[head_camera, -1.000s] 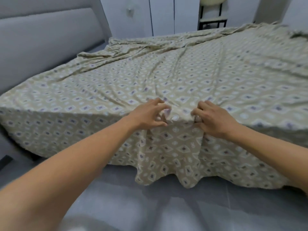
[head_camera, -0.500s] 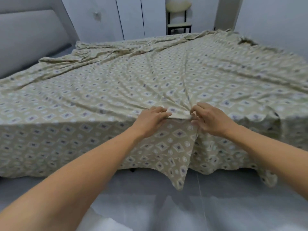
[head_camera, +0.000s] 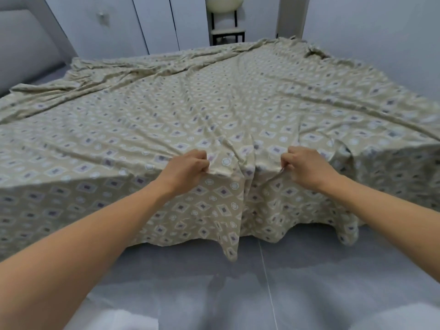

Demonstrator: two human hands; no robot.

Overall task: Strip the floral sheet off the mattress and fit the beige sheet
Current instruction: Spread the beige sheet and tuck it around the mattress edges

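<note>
Beige patterned sheet (head_camera: 214,110) drapes the bed's near edge. Left hand (head_camera: 188,171) and right hand (head_camera: 307,170) each pinch it there, apart, fabric bunched between them.

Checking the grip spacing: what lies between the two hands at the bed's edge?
In the head view, only the beige patterned sheet: a bunched fold of it hangs between the left hand and right hand, each pinching the fabric.
</note>
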